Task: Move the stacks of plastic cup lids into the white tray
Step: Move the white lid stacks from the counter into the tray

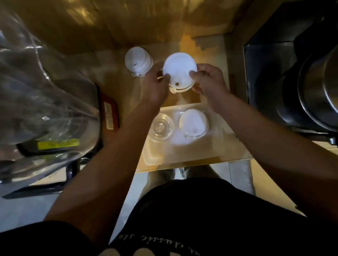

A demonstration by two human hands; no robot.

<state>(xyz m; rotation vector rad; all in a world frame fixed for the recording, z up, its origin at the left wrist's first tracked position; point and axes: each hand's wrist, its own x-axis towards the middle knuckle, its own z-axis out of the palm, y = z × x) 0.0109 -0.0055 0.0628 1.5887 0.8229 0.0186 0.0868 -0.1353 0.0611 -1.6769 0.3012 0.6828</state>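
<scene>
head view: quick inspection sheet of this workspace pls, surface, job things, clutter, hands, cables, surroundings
surface: tan counter, dimly lit
job's things: white tray at the near edge holds a clear lid stack and a white lid stack side by side; held lid stack beyond the tray; spare lid stack on the counter, far left
clutter: red-edged label left of the counter, unreadable
hands: left hand and right hand both grip the held lid stack by its sides
cables: nothing seen
surroundings: clear plastic bag on the left; metal pot on a dark appliance on the right
</scene>
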